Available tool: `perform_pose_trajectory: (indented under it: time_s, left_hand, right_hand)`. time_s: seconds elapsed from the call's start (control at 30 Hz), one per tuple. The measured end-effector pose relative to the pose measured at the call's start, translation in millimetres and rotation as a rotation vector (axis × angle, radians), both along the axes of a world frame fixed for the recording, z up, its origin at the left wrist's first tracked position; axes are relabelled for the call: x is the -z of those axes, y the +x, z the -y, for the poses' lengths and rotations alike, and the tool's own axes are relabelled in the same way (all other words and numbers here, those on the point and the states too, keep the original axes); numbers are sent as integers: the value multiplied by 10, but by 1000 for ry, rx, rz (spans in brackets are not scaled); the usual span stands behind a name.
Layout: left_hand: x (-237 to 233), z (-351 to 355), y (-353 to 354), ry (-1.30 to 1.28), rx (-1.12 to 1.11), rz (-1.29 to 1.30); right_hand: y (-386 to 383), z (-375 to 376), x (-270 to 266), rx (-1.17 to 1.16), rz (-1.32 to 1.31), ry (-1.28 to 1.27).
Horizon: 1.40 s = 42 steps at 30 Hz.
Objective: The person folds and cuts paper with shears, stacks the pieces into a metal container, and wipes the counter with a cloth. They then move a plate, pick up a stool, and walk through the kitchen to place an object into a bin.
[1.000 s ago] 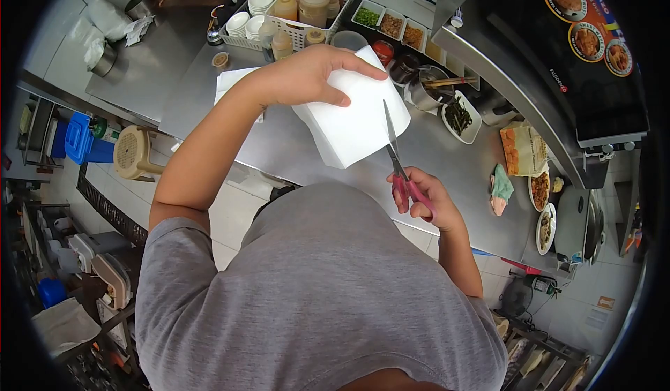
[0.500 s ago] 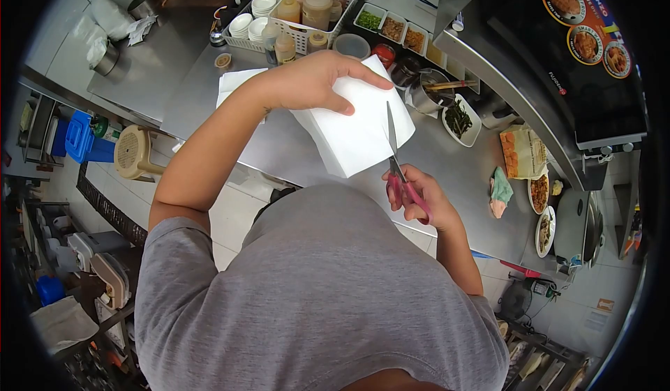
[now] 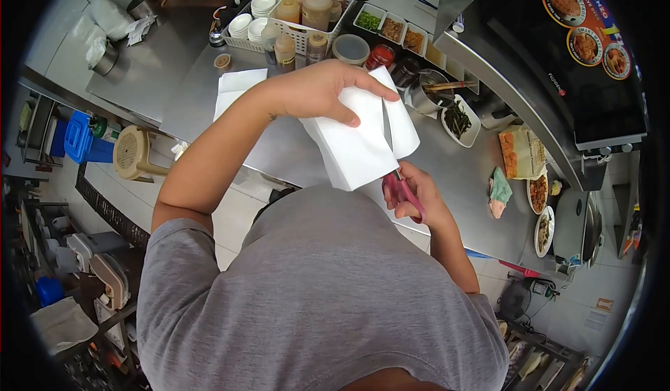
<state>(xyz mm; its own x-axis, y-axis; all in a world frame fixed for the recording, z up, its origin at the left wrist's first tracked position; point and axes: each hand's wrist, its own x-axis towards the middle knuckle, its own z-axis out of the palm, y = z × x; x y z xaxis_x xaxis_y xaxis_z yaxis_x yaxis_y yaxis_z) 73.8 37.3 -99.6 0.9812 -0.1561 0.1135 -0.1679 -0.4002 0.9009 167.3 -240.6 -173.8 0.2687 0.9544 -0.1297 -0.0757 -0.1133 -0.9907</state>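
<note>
My left hand (image 3: 322, 89) is closed on folded white paper (image 3: 354, 147), thumb over its face and fingers at the upper edge. My right hand (image 3: 427, 194) grips scissors (image 3: 406, 199) by their dark pink handles. The blades lie along a slit in the paper, a strip standing away on the slit's right side. Part of the blades is hidden by the paper. More white paper (image 3: 241, 82) lies on the steel counter beyond my left forearm.
Behind the paper stands a white basket (image 3: 300, 39) of sauce bottles and small lids. Farther right are tubs of chopped toppings (image 3: 392, 29), a pot (image 3: 427, 99) and a dish of dark greens (image 3: 458, 120). A microwave (image 3: 558, 105) overhangs the right side.
The scissors have moved deeper into the paper, and the slit is longer, with the right strip spread apart. My left hand and the paper have shifted slightly toward me.
</note>
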Motion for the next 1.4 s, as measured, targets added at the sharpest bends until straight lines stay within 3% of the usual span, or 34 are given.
perform_pose_trajectory:
  time_s: [0.33,0.4,0.5,0.9,1.07,1.23,1.4]
  left_hand:
    - [95,-61,16,-101,-53,-6]
    - [95,-63,21,-111,-79,-1]
    - [53,27,12,-155,-63,-35]
    - [79,347,233,-255,27,-109]
    - [103,689,449,-608,155,-308]
    - [211,1066,689,-619,159,-353]
    - [340,1522,813,-635,148,-446]
  right_hand:
    - [-41,6,-32,99,10,-233]
    - [-37,-19,-11,77,75,-85]
    - [-31,-16,-46,49,48,-63]
    - [0,297,13,128,12,-140]
    - [70,584,41,122,-72,26]
    - [200,964,116,199,5,-38]
    - [333,1220,125,173,-116,12]
